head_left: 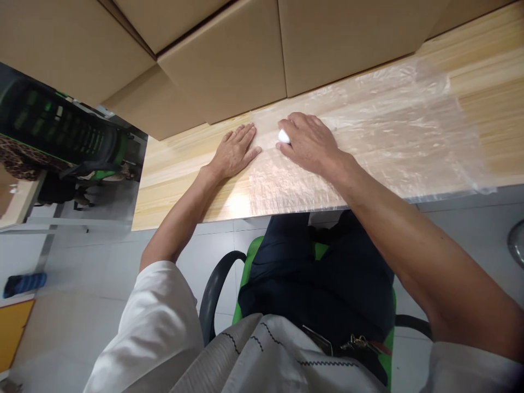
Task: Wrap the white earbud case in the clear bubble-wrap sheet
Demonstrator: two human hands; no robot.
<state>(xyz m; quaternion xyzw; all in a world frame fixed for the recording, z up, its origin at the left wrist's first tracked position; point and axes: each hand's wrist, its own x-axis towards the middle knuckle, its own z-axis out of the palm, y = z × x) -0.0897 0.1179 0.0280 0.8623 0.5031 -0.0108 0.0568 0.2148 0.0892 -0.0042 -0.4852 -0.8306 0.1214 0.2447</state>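
Note:
A sheet of clear plastic film lies wrinkled over the wooden table, its near edge hanging slightly past the front. My left hand rests flat on the wood, fingers stretched out, with the fingertips and thumb by the film's left edge. On the film, my right hand is curled around a small white rounded object. Only one end of that object shows between thumb and forefinger; the palm hides the remainder, so I cannot tell its kind.
Large cardboard boxes stand along the table's far side, close beyond my hands. I sit on a green chair with black armrests. To the left are another black-and-green chair and a blue object near the floor.

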